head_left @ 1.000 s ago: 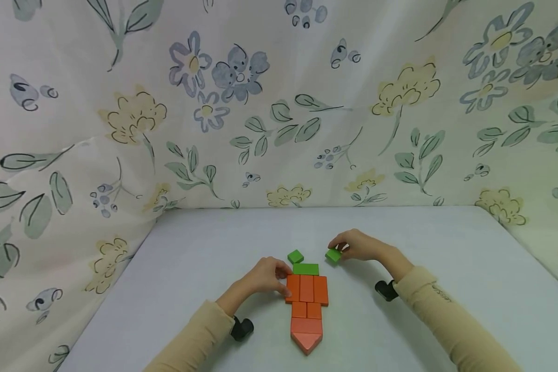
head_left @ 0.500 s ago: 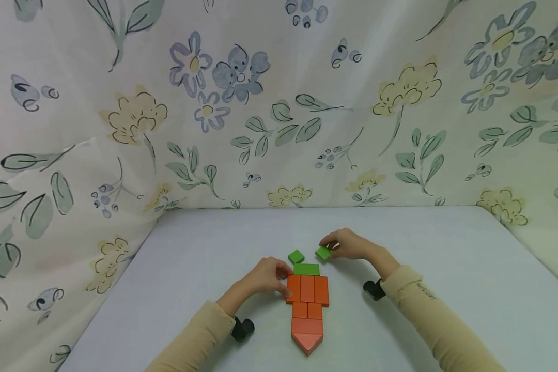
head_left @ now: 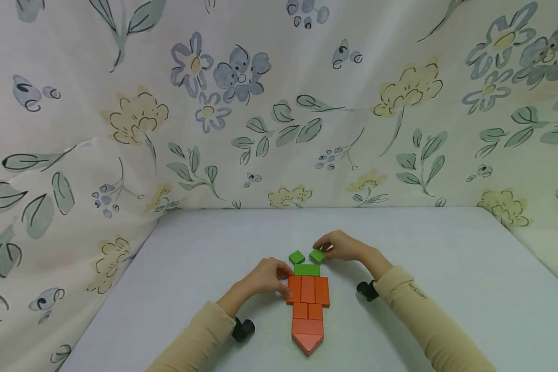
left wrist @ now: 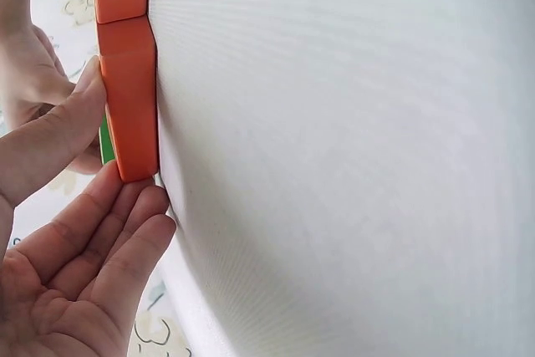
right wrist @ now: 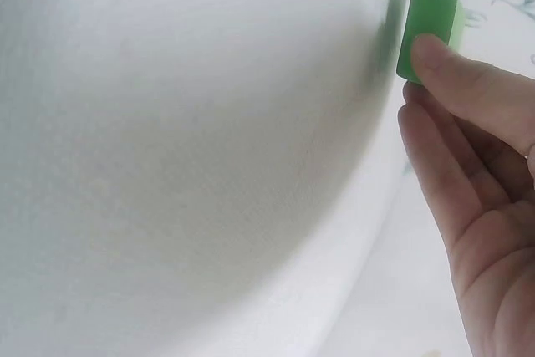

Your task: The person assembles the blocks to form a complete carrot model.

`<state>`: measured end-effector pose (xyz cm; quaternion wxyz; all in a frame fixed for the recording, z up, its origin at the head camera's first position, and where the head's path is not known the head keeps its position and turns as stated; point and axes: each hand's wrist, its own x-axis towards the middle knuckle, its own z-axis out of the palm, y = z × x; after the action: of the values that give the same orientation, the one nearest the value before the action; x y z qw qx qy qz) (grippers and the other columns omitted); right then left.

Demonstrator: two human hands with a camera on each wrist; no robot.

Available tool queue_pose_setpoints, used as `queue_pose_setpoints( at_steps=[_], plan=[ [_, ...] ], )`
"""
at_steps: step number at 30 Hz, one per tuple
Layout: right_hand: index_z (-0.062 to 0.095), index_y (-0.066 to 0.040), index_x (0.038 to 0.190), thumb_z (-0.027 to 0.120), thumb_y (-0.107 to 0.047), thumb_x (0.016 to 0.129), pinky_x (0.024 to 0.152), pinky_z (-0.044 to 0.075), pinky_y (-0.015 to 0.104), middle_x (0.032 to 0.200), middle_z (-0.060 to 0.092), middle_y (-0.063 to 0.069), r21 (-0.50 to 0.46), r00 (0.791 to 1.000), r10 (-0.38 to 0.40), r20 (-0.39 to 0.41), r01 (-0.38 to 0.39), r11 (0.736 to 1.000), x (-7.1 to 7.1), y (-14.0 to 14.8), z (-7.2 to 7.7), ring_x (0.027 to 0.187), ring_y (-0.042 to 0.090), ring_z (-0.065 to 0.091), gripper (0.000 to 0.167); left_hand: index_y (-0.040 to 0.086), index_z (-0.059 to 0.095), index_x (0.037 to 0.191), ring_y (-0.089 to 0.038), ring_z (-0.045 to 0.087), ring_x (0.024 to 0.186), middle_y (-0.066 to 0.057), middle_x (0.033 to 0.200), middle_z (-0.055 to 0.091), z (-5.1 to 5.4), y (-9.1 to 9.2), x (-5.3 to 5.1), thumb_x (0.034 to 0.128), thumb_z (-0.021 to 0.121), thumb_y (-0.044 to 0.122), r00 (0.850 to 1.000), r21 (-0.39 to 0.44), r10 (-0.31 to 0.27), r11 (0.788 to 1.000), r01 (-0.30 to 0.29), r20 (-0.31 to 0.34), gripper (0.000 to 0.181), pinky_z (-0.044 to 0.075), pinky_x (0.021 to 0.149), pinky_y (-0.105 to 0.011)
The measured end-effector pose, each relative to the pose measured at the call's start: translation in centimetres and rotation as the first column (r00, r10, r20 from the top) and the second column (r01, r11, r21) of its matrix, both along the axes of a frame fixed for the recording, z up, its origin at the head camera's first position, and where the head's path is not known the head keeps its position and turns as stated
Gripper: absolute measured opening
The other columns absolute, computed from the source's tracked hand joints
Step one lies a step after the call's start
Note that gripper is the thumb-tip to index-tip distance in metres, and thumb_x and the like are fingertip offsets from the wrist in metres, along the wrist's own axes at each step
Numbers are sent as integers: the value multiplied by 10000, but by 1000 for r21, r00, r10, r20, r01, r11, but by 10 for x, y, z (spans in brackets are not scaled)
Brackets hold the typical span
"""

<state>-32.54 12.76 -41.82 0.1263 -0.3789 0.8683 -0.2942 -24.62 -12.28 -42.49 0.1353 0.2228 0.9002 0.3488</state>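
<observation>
My right hand (head_left: 346,246) pinches a small green block (head_left: 316,256) between thumb and fingers, and the right wrist view shows the thumb across this green block (right wrist: 429,16). To its left a second small green block (head_left: 296,257) lies turned cornerwise. Below both is a green rectangular block (head_left: 307,269). My left hand (head_left: 265,277) holds the leftmost of three upright orange blocks (head_left: 308,289); in the left wrist view its thumb lies on the orange block (left wrist: 134,102) and its fingertips meet the end. Nearer me are two small orange blocks (head_left: 300,310), a salmon rectangular block (head_left: 307,326) and a pointed salmon block (head_left: 308,342).
A white tabletop (head_left: 204,248) surrounds the row of blocks. Behind it and along the sides hangs a floral cloth (head_left: 279,170). A black wrist camera (head_left: 243,330) sits on the left wrist, another black camera (head_left: 367,291) on the right.
My right hand has moved left with the small green block, bringing it close to the second small green block and the green rectangle. The left hand has stayed at the orange block.
</observation>
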Motion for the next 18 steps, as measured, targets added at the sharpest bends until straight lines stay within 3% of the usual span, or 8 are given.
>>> queue_pose_setpoints(
  at_steps=[18],
  plan=[
    [661,64,1171,651,110,841,867,529,321,1128,674,147,71,999,4,38,-7,997,3,-11,-1,1003,234,646,333,-25,694,1051,-178,599,849,-43,938,675,0,2,0,700,871,75,1000,-2,-18,1000,18,-8,406,501,759,-260]
  ],
)
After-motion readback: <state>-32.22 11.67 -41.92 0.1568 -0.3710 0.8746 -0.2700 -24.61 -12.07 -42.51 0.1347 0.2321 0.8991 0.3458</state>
